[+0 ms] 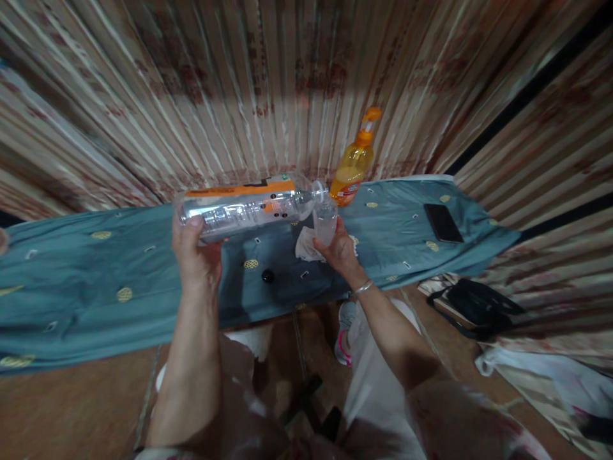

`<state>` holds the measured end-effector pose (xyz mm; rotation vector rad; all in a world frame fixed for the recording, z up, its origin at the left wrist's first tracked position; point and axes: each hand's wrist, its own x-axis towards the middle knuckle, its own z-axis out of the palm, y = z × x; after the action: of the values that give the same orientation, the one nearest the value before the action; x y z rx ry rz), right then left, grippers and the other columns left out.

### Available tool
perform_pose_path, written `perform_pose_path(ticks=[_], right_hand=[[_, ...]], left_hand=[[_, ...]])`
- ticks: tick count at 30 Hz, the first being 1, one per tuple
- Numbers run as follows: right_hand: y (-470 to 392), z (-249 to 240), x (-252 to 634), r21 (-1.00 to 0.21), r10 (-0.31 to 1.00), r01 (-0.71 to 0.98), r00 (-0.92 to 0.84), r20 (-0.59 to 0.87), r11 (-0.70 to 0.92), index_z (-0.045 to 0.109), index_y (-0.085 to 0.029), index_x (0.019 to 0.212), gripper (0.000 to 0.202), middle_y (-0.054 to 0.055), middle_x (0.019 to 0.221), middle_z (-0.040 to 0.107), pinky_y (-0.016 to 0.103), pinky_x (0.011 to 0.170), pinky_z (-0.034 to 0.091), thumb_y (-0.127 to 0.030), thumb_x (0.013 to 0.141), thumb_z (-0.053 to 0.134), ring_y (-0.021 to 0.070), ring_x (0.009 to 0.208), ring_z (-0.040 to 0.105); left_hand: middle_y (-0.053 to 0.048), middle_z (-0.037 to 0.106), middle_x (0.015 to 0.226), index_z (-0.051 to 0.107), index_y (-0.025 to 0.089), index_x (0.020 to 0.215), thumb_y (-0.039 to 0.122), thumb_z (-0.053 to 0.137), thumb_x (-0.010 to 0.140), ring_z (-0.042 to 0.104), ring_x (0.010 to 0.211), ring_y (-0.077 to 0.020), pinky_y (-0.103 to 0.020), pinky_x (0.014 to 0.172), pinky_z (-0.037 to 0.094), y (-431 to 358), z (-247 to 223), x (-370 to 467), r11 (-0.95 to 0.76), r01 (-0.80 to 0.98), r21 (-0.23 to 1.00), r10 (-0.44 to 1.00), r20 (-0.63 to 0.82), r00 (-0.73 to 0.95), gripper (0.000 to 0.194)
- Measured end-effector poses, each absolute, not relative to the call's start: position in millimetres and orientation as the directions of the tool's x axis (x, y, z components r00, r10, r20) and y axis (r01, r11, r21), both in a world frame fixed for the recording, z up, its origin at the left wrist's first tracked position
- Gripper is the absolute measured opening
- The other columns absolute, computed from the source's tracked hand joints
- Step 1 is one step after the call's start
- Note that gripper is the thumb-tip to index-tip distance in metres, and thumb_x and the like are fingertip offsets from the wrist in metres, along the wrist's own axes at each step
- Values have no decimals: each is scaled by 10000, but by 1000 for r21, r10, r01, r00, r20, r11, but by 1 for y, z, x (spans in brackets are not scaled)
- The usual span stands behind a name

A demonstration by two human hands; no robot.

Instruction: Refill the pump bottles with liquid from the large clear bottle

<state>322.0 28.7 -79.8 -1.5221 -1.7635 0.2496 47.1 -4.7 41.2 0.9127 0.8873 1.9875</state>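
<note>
My left hand (pixel 196 246) is wrapped round the base end of a large clear plastic bottle (pixel 244 207) with an orange and white label. The bottle lies nearly level in the air, its mouth at the rim of a small clear cup (pixel 325 223). My right hand (pixel 341 248) grips that cup, which looks partly filled with something cloudy. Beneath the cup, a crumpled white cloth or tissue (pixel 308 246) rests on the table. A small black cap (pixel 267 276) lies nearer to me on the tablecloth.
An orange pump bottle (pixel 353 169) stands behind the cup. A black phone (pixel 443 223) lies to the right on the teal tablecloth (pixel 143 268). Pleated curtains (pixel 215 96) hang close behind the table. On the floor at right sits a black bag (pixel 479 306).
</note>
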Motion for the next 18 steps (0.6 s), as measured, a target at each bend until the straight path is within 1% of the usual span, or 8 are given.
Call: perform_pose_path(ticks=[2,7,10,14,16,18], right_hand=[[27,-77,320,-625,911,745,58,408,232,444,-88,1466,771,277,1349,690,624,1024,600,-358,820,766,398,1248,694],[27,-76,317,-631,905,743,85,416,221,441,-74,1458,777,276,1330,701,638,1016,601,-367,818,770,396,1214,710],[27,-77,318,-630,903,741,76,422,233,449,-97,1449,738,267,1326,706,629,1010,608,-383,840,751,391,1219,709],[27,-76,318,-623,905,747,71,420,230,428,-66,1455,770,302,1344,686,637,1027,595,-362,827,761,407,1224,708],[27,-76,318,-630,906,741,68,417,234,418,-73,1466,780,292,1343,691,637,1028,594,-352,824,762,402,1226,708],[27,-76,318,-636,904,733,70,422,240,413,-93,1477,780,277,1351,691,642,1027,594,-356,829,761,396,1231,706]], left_hand=[[-31,716,1029,743,281,1101,468,878,629,604,843,-178,-267,663,494,-4,41,47,-473,-351,808,839,291,-460,525],[-29,740,1033,769,285,1122,463,882,596,595,780,-156,-214,569,469,-3,41,47,-477,-357,803,835,289,-468,566],[-36,740,1036,773,273,1114,472,888,592,600,792,-159,-227,598,492,-2,41,48,-484,-361,797,834,295,-466,571],[-34,724,998,775,266,1095,469,899,589,599,800,-161,-222,596,486,-2,40,47,-484,-367,794,836,297,-461,559],[-38,718,1001,776,264,1089,474,900,595,596,802,-164,-217,576,471,-2,39,46,-482,-366,796,837,296,-460,551],[-41,715,1015,773,265,1094,476,895,606,595,809,-168,-227,589,478,-2,38,46,-483,-363,797,836,297,-461,546]])
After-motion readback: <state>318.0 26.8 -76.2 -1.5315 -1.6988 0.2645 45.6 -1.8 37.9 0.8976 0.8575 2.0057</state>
